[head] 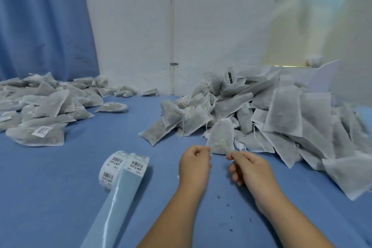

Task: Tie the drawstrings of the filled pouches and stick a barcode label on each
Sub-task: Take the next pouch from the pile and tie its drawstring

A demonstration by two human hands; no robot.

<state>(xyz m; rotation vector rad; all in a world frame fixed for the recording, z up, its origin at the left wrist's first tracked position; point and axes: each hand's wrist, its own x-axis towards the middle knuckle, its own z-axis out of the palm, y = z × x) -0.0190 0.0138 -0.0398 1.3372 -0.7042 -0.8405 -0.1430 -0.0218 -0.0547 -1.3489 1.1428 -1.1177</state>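
Two bare forearms reach forward over a blue desk (60, 197). Just left of them lies a label roll (112, 169), its empty backing strip trailing toward the camera, probably kept there for easy reach. Beyond, the left hand (194, 160) and right hand (248, 166), fingers curled, each pinch the near edge of one filled pouch (221, 138), likely drawing its strings tight. An unlabelled heap (285, 110) rises behind on the right, and labelled pouches (40, 106) lie far left.

Barcodes with print too small to read mark the label roll (112, 167) and a pouch label (41, 131).
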